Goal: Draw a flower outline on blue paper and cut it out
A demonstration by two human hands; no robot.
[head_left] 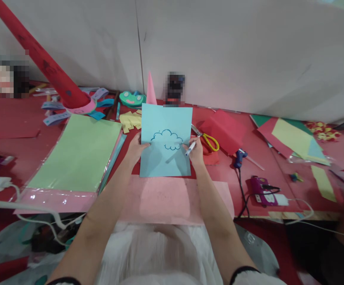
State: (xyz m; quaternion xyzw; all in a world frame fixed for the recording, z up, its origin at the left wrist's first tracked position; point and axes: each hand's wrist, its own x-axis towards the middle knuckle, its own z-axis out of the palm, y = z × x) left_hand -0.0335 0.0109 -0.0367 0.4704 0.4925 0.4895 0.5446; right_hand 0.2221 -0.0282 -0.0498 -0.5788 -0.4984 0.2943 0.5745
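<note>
A light blue paper sheet is held up in front of me, with a cloud outline drawn on it in dark blue. The outline's lower left part has a gap. My left hand grips the sheet's left edge, thumb on the front and the other fingers mostly hidden behind. At the right edge, my right hand is closed around a white marker with a blue end, its thumb touching the paper. Below the sheet lies pink paper. Yellow-handled scissors rest just right of my right hand.
Left is a plastic-wrapped stack of green paper, with a red paper cone behind it. On the right lie red paper, a glue gun, a purple power strip with cables, and coloured sheets. A wall stands behind.
</note>
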